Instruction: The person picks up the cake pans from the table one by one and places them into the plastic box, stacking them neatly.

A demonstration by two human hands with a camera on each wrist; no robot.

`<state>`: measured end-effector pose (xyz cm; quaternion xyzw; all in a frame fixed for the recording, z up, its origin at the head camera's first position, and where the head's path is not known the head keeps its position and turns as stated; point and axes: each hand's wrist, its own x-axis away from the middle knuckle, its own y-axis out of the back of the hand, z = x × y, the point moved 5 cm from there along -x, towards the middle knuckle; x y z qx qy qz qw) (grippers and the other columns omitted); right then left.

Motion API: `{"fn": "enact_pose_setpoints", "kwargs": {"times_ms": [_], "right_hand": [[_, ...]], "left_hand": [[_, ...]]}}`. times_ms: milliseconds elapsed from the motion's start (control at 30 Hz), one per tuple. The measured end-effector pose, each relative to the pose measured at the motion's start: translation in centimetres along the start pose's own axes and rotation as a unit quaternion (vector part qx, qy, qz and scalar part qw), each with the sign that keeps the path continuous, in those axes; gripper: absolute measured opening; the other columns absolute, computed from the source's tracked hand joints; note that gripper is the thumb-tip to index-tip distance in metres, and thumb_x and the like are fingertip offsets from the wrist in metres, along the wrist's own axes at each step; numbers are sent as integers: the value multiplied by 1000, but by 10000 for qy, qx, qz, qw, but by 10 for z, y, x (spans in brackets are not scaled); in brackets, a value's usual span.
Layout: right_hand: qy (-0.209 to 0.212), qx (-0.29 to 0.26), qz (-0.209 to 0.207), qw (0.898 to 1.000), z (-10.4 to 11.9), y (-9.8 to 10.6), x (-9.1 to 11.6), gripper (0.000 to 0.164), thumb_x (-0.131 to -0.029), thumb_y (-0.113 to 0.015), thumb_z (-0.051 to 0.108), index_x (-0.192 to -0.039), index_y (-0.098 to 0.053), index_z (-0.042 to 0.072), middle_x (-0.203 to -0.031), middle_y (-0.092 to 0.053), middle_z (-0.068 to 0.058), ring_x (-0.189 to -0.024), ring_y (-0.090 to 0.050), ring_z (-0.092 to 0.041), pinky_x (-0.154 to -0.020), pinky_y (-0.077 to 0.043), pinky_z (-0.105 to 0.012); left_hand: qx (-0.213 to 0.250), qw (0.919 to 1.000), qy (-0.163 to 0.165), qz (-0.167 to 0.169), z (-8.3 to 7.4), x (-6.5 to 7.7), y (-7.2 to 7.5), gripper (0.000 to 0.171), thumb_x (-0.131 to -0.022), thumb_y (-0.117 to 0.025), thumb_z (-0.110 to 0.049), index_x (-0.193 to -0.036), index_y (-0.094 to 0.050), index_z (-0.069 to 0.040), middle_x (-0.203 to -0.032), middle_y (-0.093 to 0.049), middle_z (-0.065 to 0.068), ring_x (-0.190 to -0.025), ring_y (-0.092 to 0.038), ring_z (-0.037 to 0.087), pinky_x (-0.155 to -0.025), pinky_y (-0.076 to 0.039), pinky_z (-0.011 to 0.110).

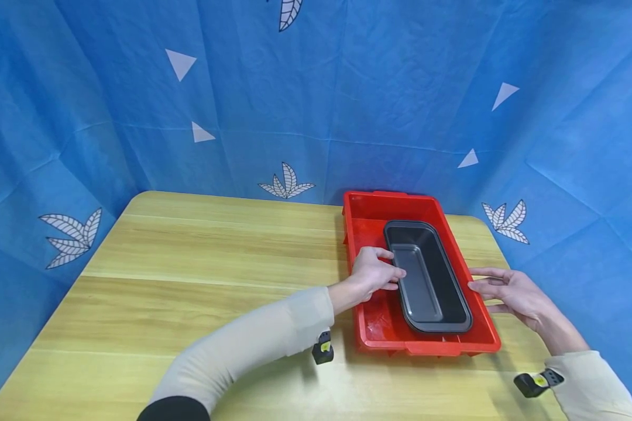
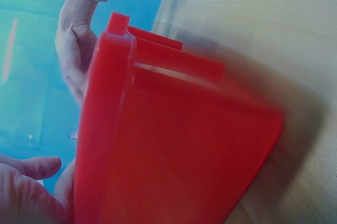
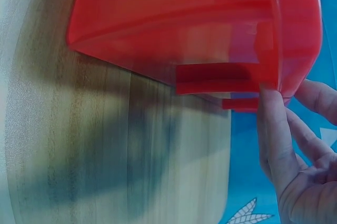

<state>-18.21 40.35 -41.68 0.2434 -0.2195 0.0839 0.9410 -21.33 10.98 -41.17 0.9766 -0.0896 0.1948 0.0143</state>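
Note:
A dark grey loaf pan (image 1: pixel 423 286) lies inside a red plastic tray (image 1: pixel 358 207), towards its right side. My left hand (image 1: pixel 374 272) reaches over the tray's left wall and pinches the pan's left rim, with one digit over the inside of the pan. Part of that hand shows in the left wrist view, where the tray wall hides its fingertips. On the other side, my right hand (image 1: pixel 516 295) touches the tray's right rim with fairly straight fingers. The right wrist view shows its fingers (image 3: pixel 275 129) against the outside of the rim and another digit above.
The tray stands on a wood-grain table (image 1: pixel 216 257) near its right edge. Behind the table hangs a blue cloth (image 1: pixel 295 88) with white leaves and triangles, also along both sides. Black wrist devices (image 1: pixel 323 348) sit at both sleeves.

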Motion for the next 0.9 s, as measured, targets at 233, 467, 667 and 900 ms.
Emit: {"fn": "enact_pose_setpoints", "kwargs": {"times_ms": [233,467,667,900], "right_hand": [[-26,64,-85,9999,-1,2,2,74,-105,-65,30,-160,-32,-8,-104,-78,17,-92,-75,-6,-83,-68,-31],[-49,29,-112,9999,-1,3,3,75,-104,-67,31,-160,-34,-7,-103,-78,17,-93,-76,-7,-84,-68,-32],[15,41,-118,9999,0,1,4,74,-105,-66,31,-160,-33,-7,-104,-76,19,-94,-75,-8,-84,-68,-31],[378,-89,-304,9988,9,-2,10,71,-106,-65,28,-158,-35,-10,-105,-69,30,-96,-73,0,-85,-67,-28]], "left_hand": [[-23,9999,-63,130,-1,0,4,44,-90,-83,-9,-131,-69,-1,-97,-82,16,-95,-81,33,-79,-69,38],[-109,9999,-51,104,-2,0,4,41,-90,-83,-10,-128,-71,-2,-98,-82,15,-92,-81,30,-79,-69,39],[-122,9997,-41,215,-1,-3,15,42,-90,-84,-14,-129,-70,-3,-102,-82,15,-92,-82,31,-80,-69,40],[-156,9987,-148,460,-5,-4,44,44,-94,-80,-19,-133,-68,-3,-109,-81,15,-103,-80,37,-83,-69,40]]}}
